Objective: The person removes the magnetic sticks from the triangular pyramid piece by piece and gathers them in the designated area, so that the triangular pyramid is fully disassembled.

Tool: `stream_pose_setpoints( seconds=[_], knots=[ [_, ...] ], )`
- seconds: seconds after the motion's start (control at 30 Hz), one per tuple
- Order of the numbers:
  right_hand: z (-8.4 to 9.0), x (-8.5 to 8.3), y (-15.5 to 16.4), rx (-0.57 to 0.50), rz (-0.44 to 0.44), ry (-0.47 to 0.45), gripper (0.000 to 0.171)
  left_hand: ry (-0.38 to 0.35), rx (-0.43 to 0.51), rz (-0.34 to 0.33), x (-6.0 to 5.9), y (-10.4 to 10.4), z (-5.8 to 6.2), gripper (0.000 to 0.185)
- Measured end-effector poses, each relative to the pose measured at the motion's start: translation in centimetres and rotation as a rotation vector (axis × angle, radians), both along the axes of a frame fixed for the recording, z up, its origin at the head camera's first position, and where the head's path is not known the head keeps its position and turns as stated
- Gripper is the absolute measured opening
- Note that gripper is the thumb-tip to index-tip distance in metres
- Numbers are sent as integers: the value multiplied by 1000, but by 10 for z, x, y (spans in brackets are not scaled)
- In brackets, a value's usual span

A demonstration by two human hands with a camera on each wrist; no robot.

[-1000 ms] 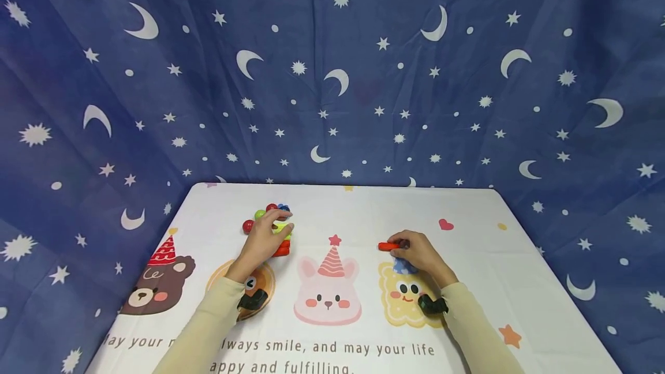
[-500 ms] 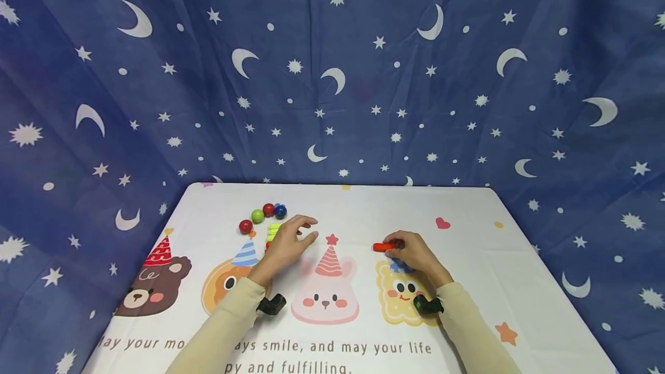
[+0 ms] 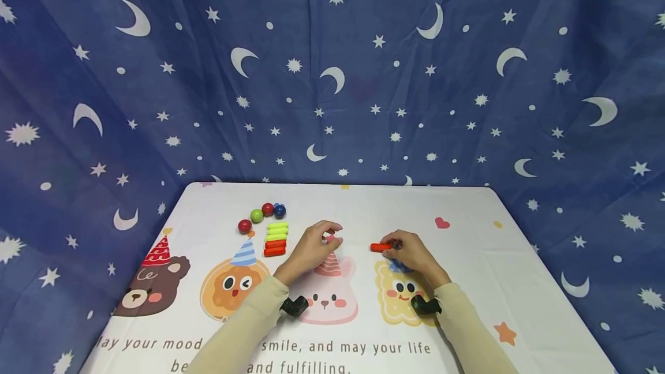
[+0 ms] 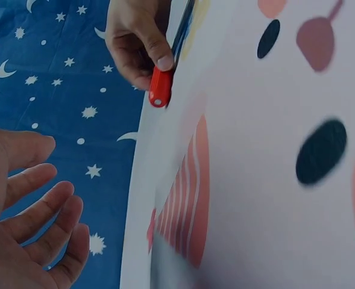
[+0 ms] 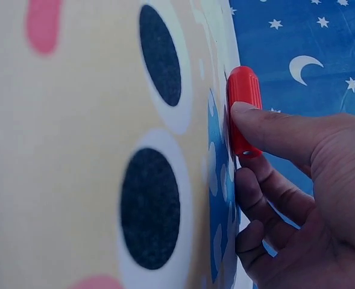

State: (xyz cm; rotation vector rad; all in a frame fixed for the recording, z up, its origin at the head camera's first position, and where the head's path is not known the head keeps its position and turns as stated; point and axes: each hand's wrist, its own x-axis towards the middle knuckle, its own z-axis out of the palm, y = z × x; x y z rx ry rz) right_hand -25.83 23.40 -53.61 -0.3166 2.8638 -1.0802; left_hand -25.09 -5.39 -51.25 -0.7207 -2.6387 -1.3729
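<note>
My right hand [image 3: 414, 251] pinches a ridged red plastic rod [image 3: 378, 247] between thumb and fingers, low over the printed cookie's blue hat. In the right wrist view the thumb presses on the side of this red rod [image 5: 245, 90]. My left hand [image 3: 310, 247] is over the printed rabbit's party hat, a short way left of the rod, not touching it. Nothing shows between its loosely bent fingers in the left wrist view. Farther left lie red rods [image 3: 275, 247] and yellow-green rods [image 3: 277, 230], stacked side by side in one column.
Behind the rods sit a red ball [image 3: 245, 226], a green ball [image 3: 257, 216], another red ball [image 3: 267, 209] and a blue ball [image 3: 280, 211], with a bit of blue behind it. A blue star-patterned curtain [image 3: 332, 131] hangs beyond the white table's [image 3: 405, 201] far edge.
My left hand has moved right, away from the rods and balls, leaving them uncovered, toward my right hand. The right hand still holds the red rod in nearly the same place.
</note>
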Motion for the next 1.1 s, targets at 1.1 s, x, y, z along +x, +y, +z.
stream_pose_setpoints(
  seconds=[1.1],
  knots=[
    [4,2,5,-17,3,-3,23,-104,-27,-35,-15,68,-25,31]
  ],
)
